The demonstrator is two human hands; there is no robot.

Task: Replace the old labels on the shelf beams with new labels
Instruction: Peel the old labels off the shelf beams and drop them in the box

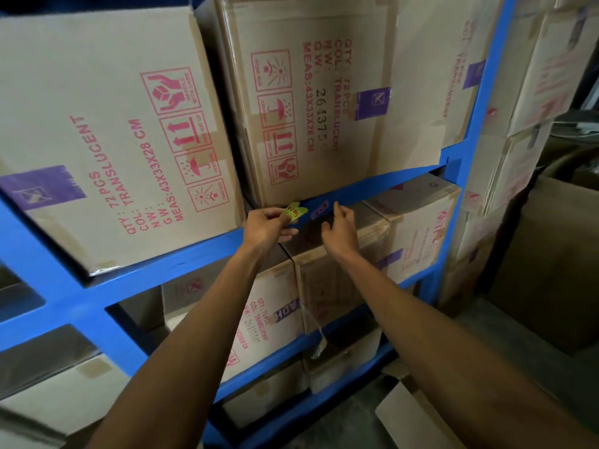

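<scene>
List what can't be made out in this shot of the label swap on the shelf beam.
- Head view: writing on the pink label stuck to the blue beam is too small and blurred to read.
- Green label: partly covered by the left hand; its red marks are unclear.
- Right hand: seen from behind, so any contact with the beam is hidden.
- Lower boxes: print is dim and blurred.
</scene>
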